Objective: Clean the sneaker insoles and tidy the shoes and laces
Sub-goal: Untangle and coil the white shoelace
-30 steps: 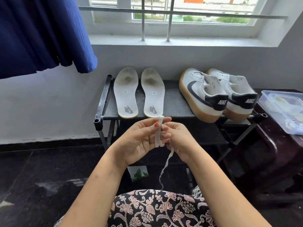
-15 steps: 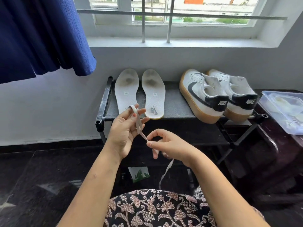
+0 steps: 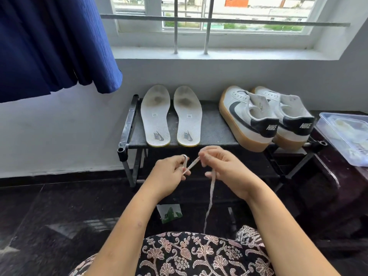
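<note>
Two hands on one lace (image 3: pixel 194 163) in front of rack (image 3: pixel 211 126): left hand (image 3: pixel 169 172) pinches its looped end, right hand (image 3: pixel 225 168) grips it further along, tail hanging; insoles (image 3: pixel 157 116), sneakers (image 3: pixel 249 120) on rack.

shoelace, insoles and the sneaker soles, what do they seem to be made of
Shoelace: flat woven textile, probably cotton or polyester, matte white; it hangs limp and folds like a ribbon.
Insoles: likely foam under a fine-textured fabric top, matte off-white with dark wear stains; a yellowish edge shows at the heel.
Sneaker soles: probably gum rubber, smooth tan sidewall.
</note>
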